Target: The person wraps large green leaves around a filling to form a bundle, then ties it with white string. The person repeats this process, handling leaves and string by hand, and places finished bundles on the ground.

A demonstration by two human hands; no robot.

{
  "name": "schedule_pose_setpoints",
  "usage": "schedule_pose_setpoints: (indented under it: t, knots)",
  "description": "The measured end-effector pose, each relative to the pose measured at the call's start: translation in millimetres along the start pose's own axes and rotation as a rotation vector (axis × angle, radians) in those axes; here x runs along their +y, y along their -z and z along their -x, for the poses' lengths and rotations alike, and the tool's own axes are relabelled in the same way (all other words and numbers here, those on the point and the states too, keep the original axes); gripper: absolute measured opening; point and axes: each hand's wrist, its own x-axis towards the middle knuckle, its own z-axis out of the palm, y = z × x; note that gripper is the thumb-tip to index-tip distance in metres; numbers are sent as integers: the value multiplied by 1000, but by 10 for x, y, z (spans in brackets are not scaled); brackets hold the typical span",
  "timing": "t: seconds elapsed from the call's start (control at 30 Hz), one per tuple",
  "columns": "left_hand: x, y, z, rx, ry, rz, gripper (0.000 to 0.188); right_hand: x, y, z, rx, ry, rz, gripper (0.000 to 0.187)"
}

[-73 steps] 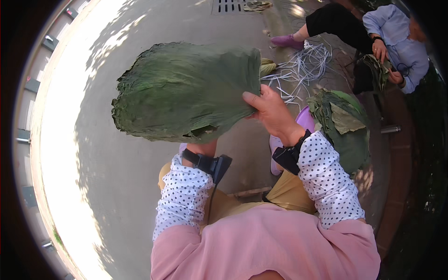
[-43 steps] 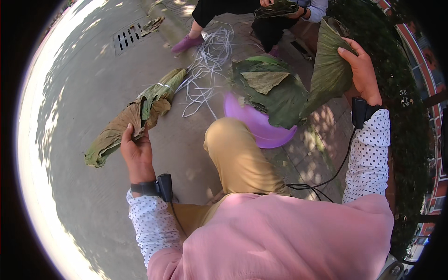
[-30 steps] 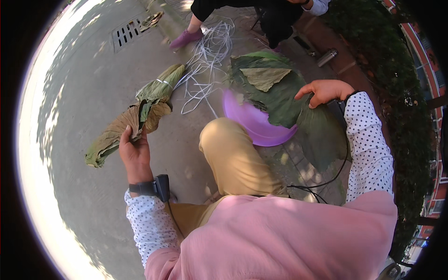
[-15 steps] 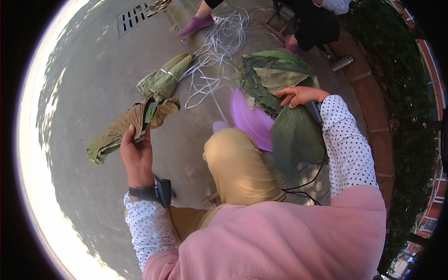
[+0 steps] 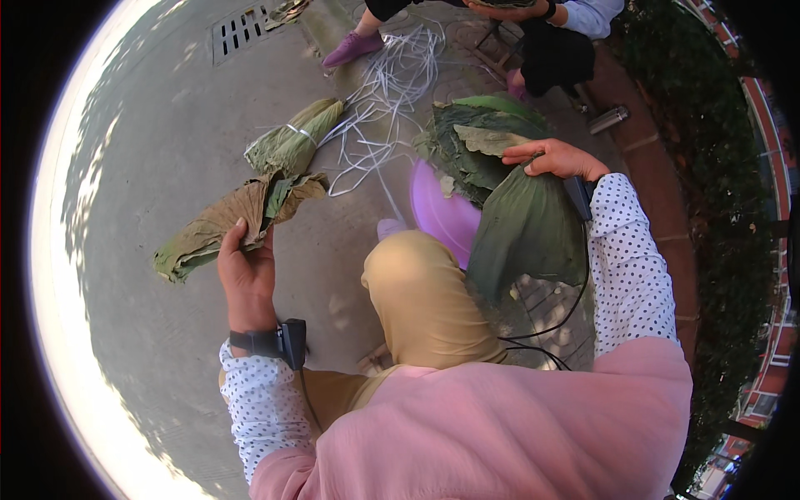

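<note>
My left hand [image 5: 249, 275] is closed round a folded bundle of dry brown and green leaves [image 5: 204, 227], thumb on top, held out to the left. My right hand [image 5: 560, 160] pinches the upper edge of a large dark green leaf [image 5: 527, 229] that hangs down beside my knee. Behind that leaf lies a pile of leaves [image 5: 462, 154], resting over a purple plastic basin [image 5: 440, 218]. Past the left bundle, another leaf bundle [image 5: 292, 142] lies on the ground, tied with white strip.
Loose white plastic strips [image 5: 404, 71] tangle on the paving ahead. Another person's purple shoe [image 5: 352, 48] and hand [image 5: 508, 12] show at the top. A drain grate [image 5: 239, 33] is at the far left, a metal cylinder [image 5: 608, 119] at the right by the brick edging [image 5: 658, 183].
My right hand has moved slightly up and right, drawing the large leaf away from the pile. The other person's hand has come into view. My left hand has barely shifted.
</note>
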Motion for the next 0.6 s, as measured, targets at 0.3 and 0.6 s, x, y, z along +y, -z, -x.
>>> schedule_pose_setpoints:
  t: [0.3, 0.6]
  knots:
    - [-1, -108, 128, 47, 18, -7, 30, 178, 243, -269, 183, 85, -170, 78]
    - [-28, -90, 145, 75, 42, 14, 32, 465, 4, -511, 262, -107, -145, 70]
